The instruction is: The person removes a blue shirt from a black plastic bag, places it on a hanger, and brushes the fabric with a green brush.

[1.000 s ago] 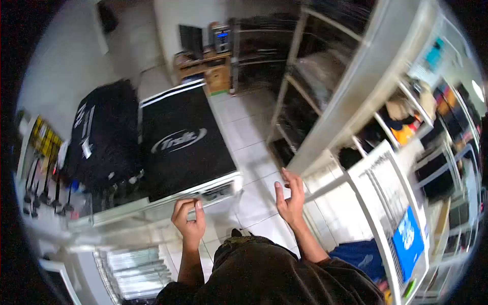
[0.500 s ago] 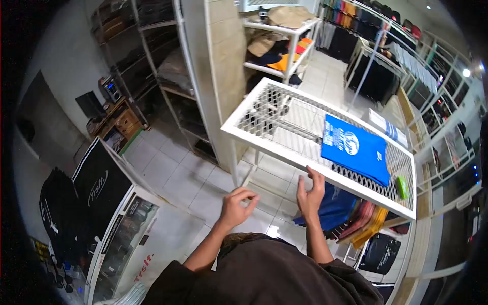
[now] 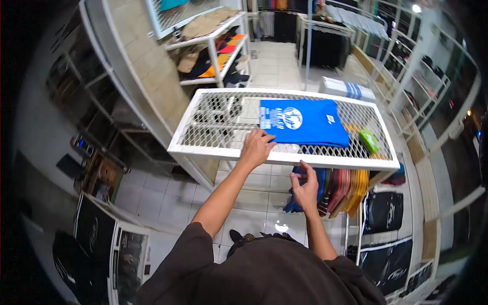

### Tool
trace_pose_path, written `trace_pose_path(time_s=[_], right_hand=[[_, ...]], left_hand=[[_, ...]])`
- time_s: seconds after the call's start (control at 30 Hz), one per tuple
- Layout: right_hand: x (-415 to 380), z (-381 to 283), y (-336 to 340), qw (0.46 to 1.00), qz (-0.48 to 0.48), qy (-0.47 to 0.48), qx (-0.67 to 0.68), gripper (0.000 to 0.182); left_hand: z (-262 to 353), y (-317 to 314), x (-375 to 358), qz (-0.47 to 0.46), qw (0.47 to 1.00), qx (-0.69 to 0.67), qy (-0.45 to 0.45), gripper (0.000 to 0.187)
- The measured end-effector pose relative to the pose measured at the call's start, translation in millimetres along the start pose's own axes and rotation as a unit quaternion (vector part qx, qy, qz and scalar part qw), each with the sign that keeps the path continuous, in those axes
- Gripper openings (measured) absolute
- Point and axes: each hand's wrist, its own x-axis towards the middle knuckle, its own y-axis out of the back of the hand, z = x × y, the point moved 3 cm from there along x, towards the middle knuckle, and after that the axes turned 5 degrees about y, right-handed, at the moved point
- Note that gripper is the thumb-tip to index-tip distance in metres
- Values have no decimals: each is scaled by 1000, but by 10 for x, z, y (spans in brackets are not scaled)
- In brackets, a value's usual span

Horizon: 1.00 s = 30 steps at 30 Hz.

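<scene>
A folded blue T-shirt [image 3: 317, 124] with a white globe print lies flat on the white wire-mesh table [image 3: 213, 150]. My left hand [image 3: 255, 148] is over the table's front rail, its bent fingertips at the shirt's near left corner; thumb and fingers look apart. In front of the rail and slightly below it is my right hand [image 3: 306, 190], holding nothing, with thumb and fingers apart. A small green packet [image 3: 368, 141] rests on the mesh right of the shirt.
Coloured clothes [image 3: 345, 190] hang beneath the table. A white and blue package [image 3: 348, 90] stands behind it. Caps fill a white shelf [image 3: 216, 58] at the back left. Packed black garments [image 3: 384, 212] lie at right, and a display case [image 3: 129, 254] is at lower left.
My view has turned right and come closer to the table. My left hand has moved forward to the shirt's corner. The right hand stays in front of the rail.
</scene>
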Motion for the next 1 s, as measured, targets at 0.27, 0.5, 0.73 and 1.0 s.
trace_pose_path(time_s=[0.27, 0.5, 0.73, 1.0], right_hand=[[-18, 359, -7, 989, -17, -82, 121, 52], [213, 399, 3, 938, 24, -174, 300, 64], [333, 401, 282, 977, 106, -122, 142, 49], [786, 341, 422, 993, 81, 0, -83, 36]], left_hand=[[334, 131, -23, 69, 993, 93, -28, 8], [1172, 158, -578, -155, 966, -196, 60, 21], [94, 149, -89, 66, 979, 134, 137, 33], [247, 374, -290, 51, 973, 38, 224, 15]])
